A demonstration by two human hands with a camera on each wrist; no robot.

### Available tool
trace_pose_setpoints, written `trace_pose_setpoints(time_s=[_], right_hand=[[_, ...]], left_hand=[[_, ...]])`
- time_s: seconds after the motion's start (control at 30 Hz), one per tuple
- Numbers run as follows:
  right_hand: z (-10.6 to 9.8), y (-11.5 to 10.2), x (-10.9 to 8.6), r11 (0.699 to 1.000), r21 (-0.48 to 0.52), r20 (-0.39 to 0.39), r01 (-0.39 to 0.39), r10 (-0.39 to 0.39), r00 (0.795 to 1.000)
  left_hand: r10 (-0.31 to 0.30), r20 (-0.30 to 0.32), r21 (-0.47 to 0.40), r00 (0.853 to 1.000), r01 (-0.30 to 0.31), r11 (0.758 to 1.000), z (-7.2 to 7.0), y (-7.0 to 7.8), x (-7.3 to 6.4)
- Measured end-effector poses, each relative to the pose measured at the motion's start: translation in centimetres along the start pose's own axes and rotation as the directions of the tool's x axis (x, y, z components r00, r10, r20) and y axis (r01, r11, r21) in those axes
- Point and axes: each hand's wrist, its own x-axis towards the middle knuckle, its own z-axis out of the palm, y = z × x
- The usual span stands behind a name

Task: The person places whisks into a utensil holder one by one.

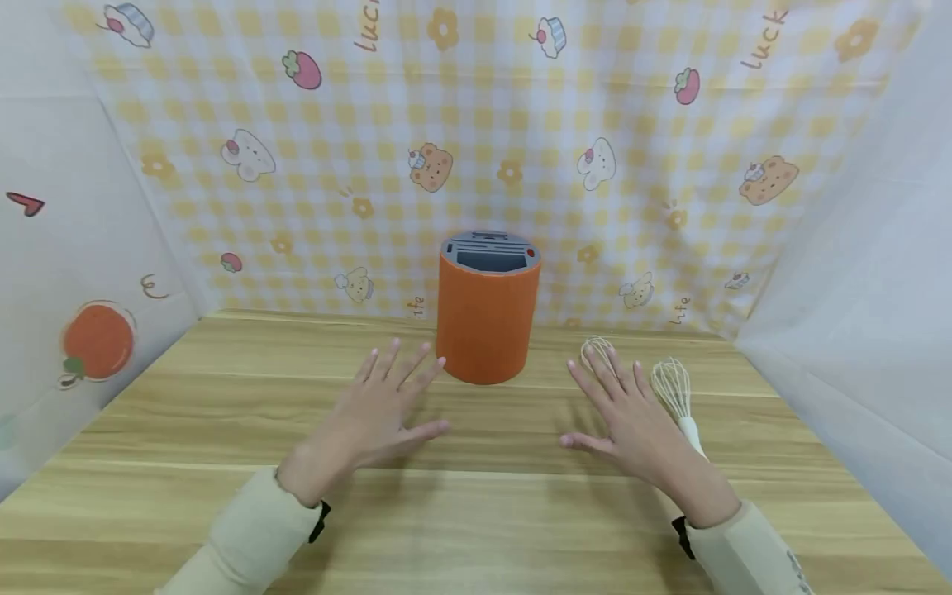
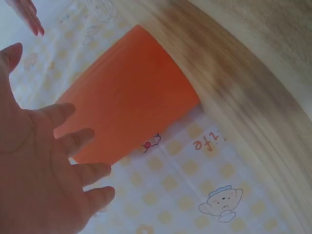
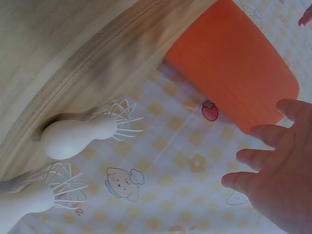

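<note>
An orange oval holder (image 1: pixel 487 322) with a grey slotted top (image 1: pixel 491 252) stands upright near the back of the table. To its front left, my left hand (image 1: pixel 375 417) is held with fingers spread and nothing in it. My right hand (image 1: pixel 640 430) is spread likewise to the front right, apart from the holder. A white whisk (image 1: pixel 689 430) lies just right of that hand. Another whisk (image 1: pixel 595 340) is mostly hidden behind its fingers in the head view; the right wrist view shows its white handle (image 3: pixel 68 139).
The wooden table (image 1: pixel 476 529) runs back to a yellow checked cloth (image 1: pixel 476 107) hanging behind the holder. White cloth sheets (image 1: pixel 855 297) close off both sides.
</note>
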Motion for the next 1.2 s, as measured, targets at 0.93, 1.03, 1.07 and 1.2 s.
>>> trace_pose_setpoints(time_s=[0.93, 1.03, 1.07, 1.2], right_hand=[[-3.2, 2.1, 15.0, 0.296, 0.839, 0.343, -0.456, 0.363, 0.867], [-2.9, 1.9, 16.1, 0.256, 0.856, 0.349, -0.45, 0.358, 0.866], [-2.8, 1.8, 16.5, 0.251, 0.861, 0.343, -0.442, 0.355, 0.87], [-2.5, 1.5, 17.3, 0.239, 0.876, 0.326, -0.42, 0.348, 0.879]], left_hand=[[-0.328, 0.027, -0.676, 0.944, 0.259, 0.69, -5.9, -4.8, 13.1], [-0.355, 0.079, -0.697, 0.932, 0.306, 0.649, -5.9, -4.5, 14.2], [-0.356, 0.092, -0.704, 0.93, 0.313, 0.638, -5.8, -4.5, 14.5], [-0.348, 0.129, -0.734, 0.929, 0.325, 0.596, -5.4, -4.2, 15.5]])
